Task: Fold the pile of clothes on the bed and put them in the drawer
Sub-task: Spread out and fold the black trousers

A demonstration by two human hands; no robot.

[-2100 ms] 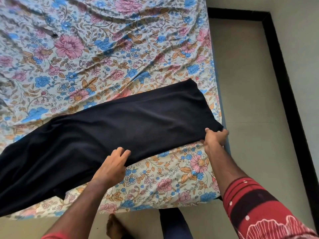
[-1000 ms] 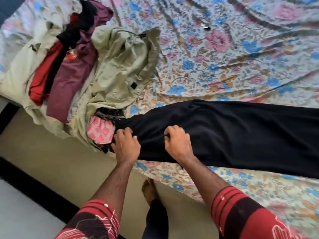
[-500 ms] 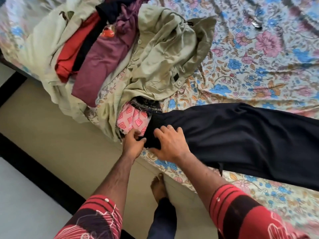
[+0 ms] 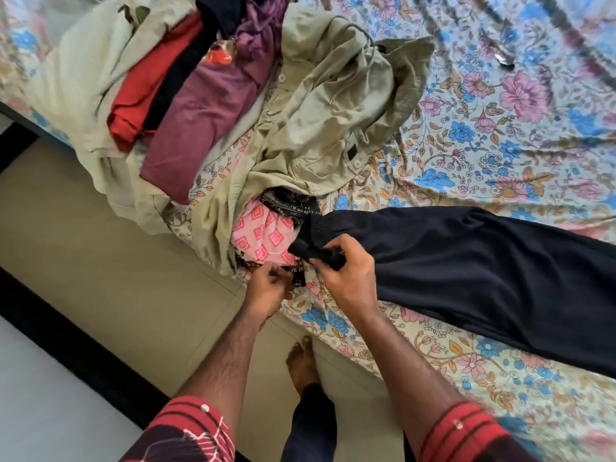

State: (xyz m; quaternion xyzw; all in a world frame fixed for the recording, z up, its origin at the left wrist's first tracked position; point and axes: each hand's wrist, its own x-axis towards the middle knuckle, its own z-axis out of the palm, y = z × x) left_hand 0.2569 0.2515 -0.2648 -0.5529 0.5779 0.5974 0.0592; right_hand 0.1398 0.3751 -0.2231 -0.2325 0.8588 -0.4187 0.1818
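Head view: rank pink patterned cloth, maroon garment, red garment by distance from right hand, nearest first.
From the right hand:
1. Pink patterned cloth, just to its left, at the bed edge.
2. Maroon garment, up-left in the pile.
3. Red garment, farther left still.

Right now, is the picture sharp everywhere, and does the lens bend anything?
Head view: daylight is soft and even, with no hard glare. The left hand looks smeared by motion, and the bed sheet blurs toward the top corners. The right hand gripping the black trousers is fairly crisp. The wide lens bows the dark floor border.
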